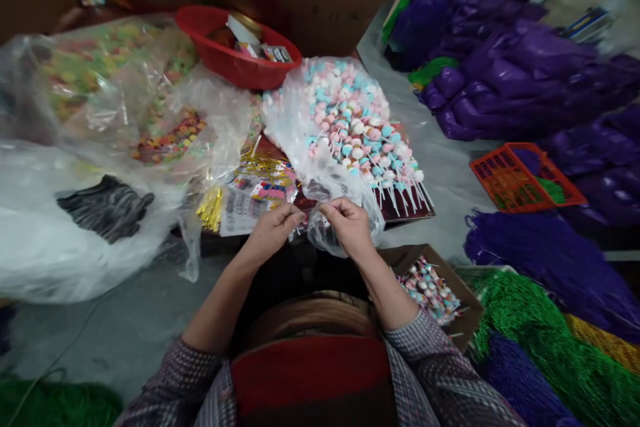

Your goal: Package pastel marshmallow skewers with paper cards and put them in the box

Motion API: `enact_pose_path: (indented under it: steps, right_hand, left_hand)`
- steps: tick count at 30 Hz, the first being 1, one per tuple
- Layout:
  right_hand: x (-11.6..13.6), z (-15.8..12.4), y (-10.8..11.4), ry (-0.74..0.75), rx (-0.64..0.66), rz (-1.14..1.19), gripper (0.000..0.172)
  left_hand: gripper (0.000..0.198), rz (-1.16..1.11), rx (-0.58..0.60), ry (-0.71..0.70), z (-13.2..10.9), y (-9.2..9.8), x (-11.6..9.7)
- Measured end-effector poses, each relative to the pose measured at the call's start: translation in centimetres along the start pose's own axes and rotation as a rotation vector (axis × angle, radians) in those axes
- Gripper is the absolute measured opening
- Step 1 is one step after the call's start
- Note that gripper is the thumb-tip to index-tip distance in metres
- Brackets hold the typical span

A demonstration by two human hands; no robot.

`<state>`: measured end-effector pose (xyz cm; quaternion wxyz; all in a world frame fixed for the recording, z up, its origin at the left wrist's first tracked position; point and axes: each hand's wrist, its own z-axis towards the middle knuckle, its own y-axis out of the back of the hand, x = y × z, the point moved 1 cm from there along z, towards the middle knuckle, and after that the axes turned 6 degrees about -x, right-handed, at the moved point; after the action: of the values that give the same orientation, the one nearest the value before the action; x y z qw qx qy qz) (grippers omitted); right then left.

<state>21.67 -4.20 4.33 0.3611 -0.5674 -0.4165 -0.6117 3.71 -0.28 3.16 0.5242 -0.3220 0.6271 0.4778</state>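
My left hand (274,229) is closed in a pinch over the table's front edge, thumb and forefinger together. Facing it from a short gap away, my right hand (351,224) pinches too, in front of a crumpled clear plastic bag (325,233). What either set of fingertips holds is too small and blurred to make out. Beyond the right hand lies a heap of pink, white and blue ball-shaped pieces on white sticks (367,140), partly inside clear plastic. Printed wrappers (270,188) and gold twist ties (211,208) lie past my left hand.
A red basin (195,30) with small items stands at the back. Clear bags of coloured rings (120,80) and a dark cloth (107,207) occupy the left. A cardboard box (467,317) of wrapped pieces, an orange basket (505,200), purple bags (530,80) and green strands (530,313) are at right.
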Motion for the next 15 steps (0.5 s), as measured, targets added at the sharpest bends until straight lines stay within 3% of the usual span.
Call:
enact_pose_path:
  steps: [4,7,10,13,15]
  right_hand:
    - [0.9,-0.1,0.2,0.113,-0.017,-0.163,0.053]
    - [1.2,0.2,0.1,0.172,-0.026,-0.209,0.06]
    - [1.1,0.6,-0.2,0.22,0.0,-0.251,0.064]
    - [1.3,1.7,-0.1,0.246,0.094,-0.303,0.065]
    - [2.2,3.2,0.4,0.294,0.146,-0.363,0.053]
  left_hand:
    - [0.06,-0.077,-0.033,0.111,0.1,-0.7,0.5]
    - [0.062,-0.221,0.064,0.184,0.1,-1.0,0.8]
    - [0.055,-0.252,0.122,0.15,0.3,-0.6,0.9]
    - [0.049,-0.16,0.031,0.065,0.7,0.0,0.9]
    - [0.05,-0.109,-0.05,-0.01,1.0,0.3,1.2]
